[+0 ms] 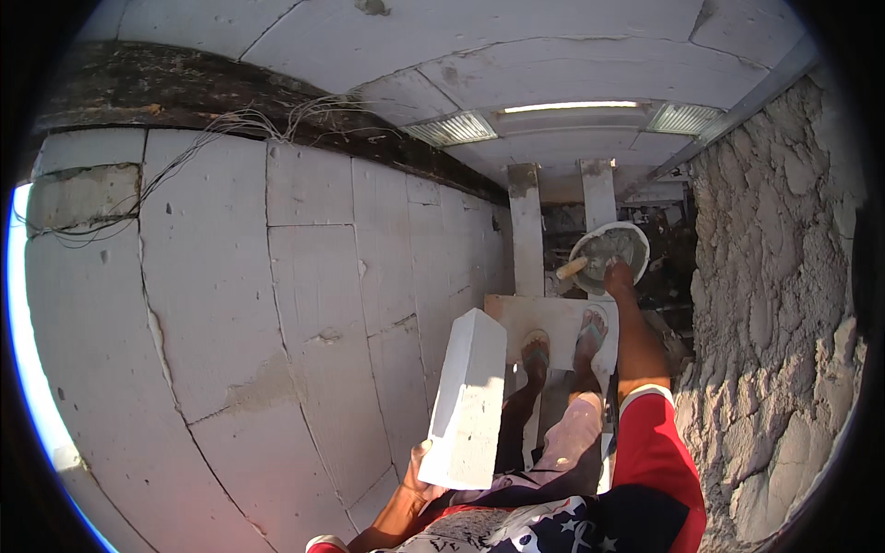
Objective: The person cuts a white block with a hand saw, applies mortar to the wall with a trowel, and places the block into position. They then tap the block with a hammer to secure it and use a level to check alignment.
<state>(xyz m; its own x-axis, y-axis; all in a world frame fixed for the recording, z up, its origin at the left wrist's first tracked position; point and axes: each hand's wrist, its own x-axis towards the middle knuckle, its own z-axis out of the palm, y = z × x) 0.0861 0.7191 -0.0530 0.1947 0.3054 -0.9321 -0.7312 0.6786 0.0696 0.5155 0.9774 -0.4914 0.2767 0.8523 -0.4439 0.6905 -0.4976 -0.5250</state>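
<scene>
A pale, long aerated concrete block (470,396) stands tilted upward at my left side. My left hand (422,472) grips it by its lower end, with the fingers partly hidden behind it. Farther off, my right arm is stretched forward, and my right hand (618,273) is at the near side of a round bucket (644,241). Wet grey mortar (610,245) lies inside the bucket. A light wooden tool handle (572,268) sticks out over the bucket's left rim, left of my right hand. My right fingers are too small and hidden to make out their grip.
My sandalled feet stand on a board (553,318), with two narrow planks (527,230) running ahead. A white block wall (313,276) rises on the left, with loose wires (249,122) along a dark beam (212,97). Rough mortared masonry (770,304) borders the right.
</scene>
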